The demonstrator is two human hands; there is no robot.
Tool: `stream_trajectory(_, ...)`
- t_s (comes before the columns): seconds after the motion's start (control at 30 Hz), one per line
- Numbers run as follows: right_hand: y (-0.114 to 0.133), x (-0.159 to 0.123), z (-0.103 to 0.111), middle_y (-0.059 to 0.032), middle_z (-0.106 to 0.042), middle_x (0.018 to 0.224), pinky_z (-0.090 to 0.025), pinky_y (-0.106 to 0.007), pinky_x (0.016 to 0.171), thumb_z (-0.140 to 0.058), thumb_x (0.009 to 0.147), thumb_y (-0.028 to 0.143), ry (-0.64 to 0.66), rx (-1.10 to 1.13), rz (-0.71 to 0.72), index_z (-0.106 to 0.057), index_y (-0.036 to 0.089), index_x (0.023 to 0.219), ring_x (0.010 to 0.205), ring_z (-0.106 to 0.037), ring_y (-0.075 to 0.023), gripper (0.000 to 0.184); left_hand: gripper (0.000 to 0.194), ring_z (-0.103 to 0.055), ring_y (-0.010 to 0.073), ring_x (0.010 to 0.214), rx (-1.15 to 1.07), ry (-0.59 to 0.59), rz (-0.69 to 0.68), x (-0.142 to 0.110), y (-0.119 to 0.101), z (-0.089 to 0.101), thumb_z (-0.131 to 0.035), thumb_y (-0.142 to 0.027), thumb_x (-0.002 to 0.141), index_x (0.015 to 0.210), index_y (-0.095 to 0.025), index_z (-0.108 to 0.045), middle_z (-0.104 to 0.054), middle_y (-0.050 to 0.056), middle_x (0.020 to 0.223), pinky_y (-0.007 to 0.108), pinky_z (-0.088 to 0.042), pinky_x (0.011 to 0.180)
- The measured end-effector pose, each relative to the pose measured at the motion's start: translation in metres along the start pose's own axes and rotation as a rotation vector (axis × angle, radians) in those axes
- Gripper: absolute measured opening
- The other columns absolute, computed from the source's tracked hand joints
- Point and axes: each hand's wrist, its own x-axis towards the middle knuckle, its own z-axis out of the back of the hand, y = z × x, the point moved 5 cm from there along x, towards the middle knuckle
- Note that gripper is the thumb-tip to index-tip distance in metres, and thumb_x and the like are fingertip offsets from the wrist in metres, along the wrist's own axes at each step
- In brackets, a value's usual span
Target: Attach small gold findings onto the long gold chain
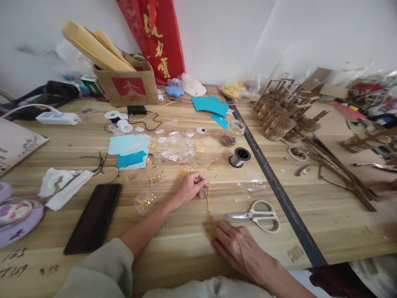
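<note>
left hand [190,187] pinching top of gold bead strand [208,211] | right hand [236,245] flat, pinning lower end | I read strand held taut, straight | scissors [257,215] beside

My right hand [238,244] lies flat over the near end of the gold bead strand [208,209], so I cannot see how the strand ends beneath my fingers. At the far end, my left hand [190,186] pinches the strand and its fingertips hide what they hold. The small gold pieces in the clear bags [173,145] beyond are too tiny to tell apart. At the left edge the round purple box [18,217] is cut off, as is the printed board [15,145] further back. At the far right, the cluttered pile [372,99] blurs together.
</note>
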Motion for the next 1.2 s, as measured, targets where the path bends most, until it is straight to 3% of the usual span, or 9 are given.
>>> stream_trajectory(0.23, -0.007, -0.014, 0.022, -0.0019, -0.06, 0.081, -0.035, -0.028, 0.057, -0.046, 0.091, 0.013, 0.07, 0.069, -0.037, -0.051, 0.02, 0.081, 0.069, -0.059, -0.0154, 0.014, 0.018, -0.057, 0.007, 0.036, 0.007, -0.007, -0.005, 0.001, 0.001, 0.0, -0.058, -0.03, 0.079, 0.073, -0.014, -0.052, -0.073, 0.009, 0.077, 0.013, -0.034, 0.032)
stream_trajectory(0.63, 0.008, -0.017, 0.045, -0.0013, -0.06, 0.079, -0.034, -0.027, 0.055, -0.042, 0.093, 0.012, 0.099, 0.063, 0.05, -0.051, 0.02, 0.081, 0.066, -0.058, -0.0143, 0.017, 0.015, -0.057, 0.0068, 0.036, 0.02, -0.011, 0.002, 0.001, -0.002, 0.001, -0.058, -0.026, 0.079, 0.072, -0.014, -0.051, -0.073, 0.009, 0.076, 0.013, -0.035, 0.033)
stream_trajectory(0.83, 0.015, -0.014, 0.04, 0.0004, -0.058, 0.076, -0.031, -0.027, 0.055, -0.047, 0.089, 0.008, 0.108, 0.005, 0.154, -0.05, 0.019, 0.076, 0.067, -0.056, -0.0138, 0.018, 0.014, -0.057, 0.0082, 0.037, 0.032, -0.005, -0.01, 0.001, -0.001, 0.0, -0.056, -0.026, 0.08, 0.073, -0.014, -0.051, -0.073, 0.01, 0.078, 0.015, -0.035, 0.033)
stream_trajectory(1.03, 0.016, -0.01, 0.02, 0.0004, -0.059, 0.08, -0.03, -0.027, 0.055, -0.054, 0.085, 0.006, 0.282, -0.036, 0.163, -0.051, 0.018, 0.078, 0.068, -0.056, -0.0153, 0.015, 0.013, -0.058, 0.0081, 0.038, 0.046, -0.005, 0.01, 0.0, -0.003, 0.0, -0.055, -0.024, 0.08, 0.073, -0.014, -0.051, -0.073, 0.01, 0.079, 0.015, -0.035, 0.033)
stream_trajectory(1.2, 0.012, -0.009, 0.017, -0.0013, -0.061, 0.087, -0.033, -0.026, 0.057, -0.051, 0.083, 0.001, 0.405, 0.022, 0.099, -0.054, 0.018, 0.086, 0.072, -0.058, -0.0152, 0.018, 0.013, -0.058, 0.0074, 0.038, 0.047, -0.003, 0.006, 0.001, -0.002, 0.001, -0.055, -0.024, 0.08, 0.073, -0.014, -0.051, -0.073, 0.01, 0.079, 0.014, -0.036, 0.033)
